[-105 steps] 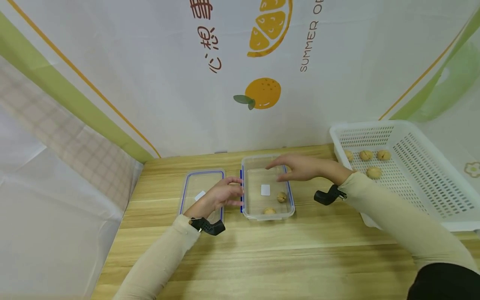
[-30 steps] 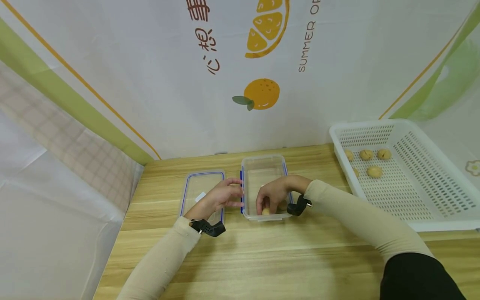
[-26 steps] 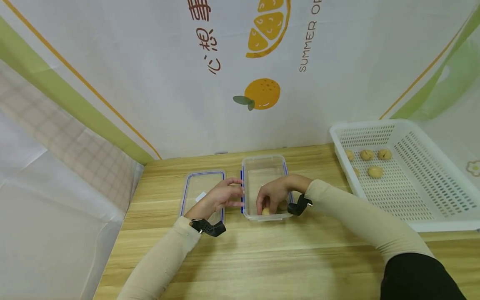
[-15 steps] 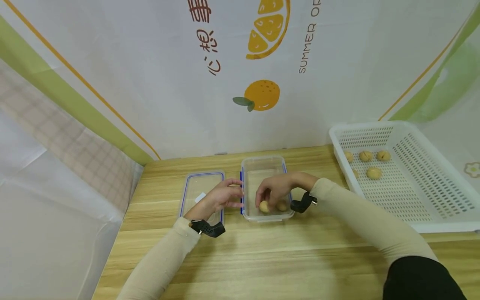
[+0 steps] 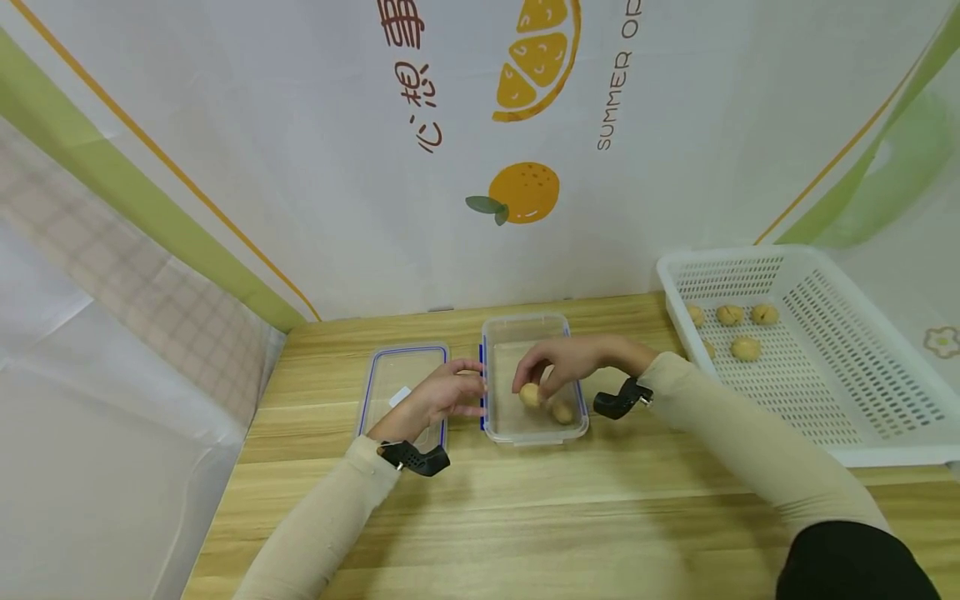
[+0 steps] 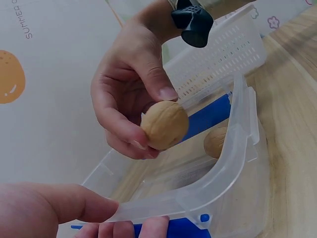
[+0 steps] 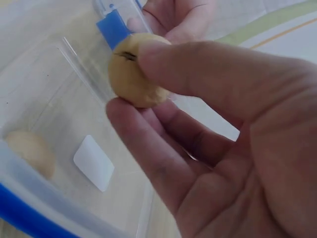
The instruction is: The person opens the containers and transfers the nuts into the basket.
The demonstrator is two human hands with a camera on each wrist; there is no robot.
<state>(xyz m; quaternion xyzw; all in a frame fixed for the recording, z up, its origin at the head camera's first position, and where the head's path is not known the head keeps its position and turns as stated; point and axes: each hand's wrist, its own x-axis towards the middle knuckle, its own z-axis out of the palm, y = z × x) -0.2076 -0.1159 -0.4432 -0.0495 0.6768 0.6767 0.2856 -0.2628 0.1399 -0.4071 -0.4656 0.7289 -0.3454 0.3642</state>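
My right hand (image 5: 566, 362) pinches a walnut (image 5: 529, 395) between thumb and fingertips over the clear plastic container (image 5: 536, 435). A dark split shows on this walnut (image 7: 131, 74) in the right wrist view. A second walnut (image 5: 562, 412) lies inside the container near its right front corner. My left hand (image 5: 442, 392) rests against the container's left side, fingers lightly bent and touching the outside near the blue latch flap (image 5: 482, 408). In the left wrist view, the left thumb (image 6: 89, 203) lies at the wall just above that flap.
A clear lid (image 5: 408, 348) with a blue seal lies left of the container, partly under the left hand. At the right stands a white perforated basket (image 5: 840, 367) with several walnuts (image 5: 746, 348) at its left end. A printed white cloth (image 5: 300, 167) hangs behind the wooden table (image 5: 525, 525).
My right hand came down into the container, took hold of the walnut near its front left, and raised it up and away from the front rim. My left hand stayed in place.
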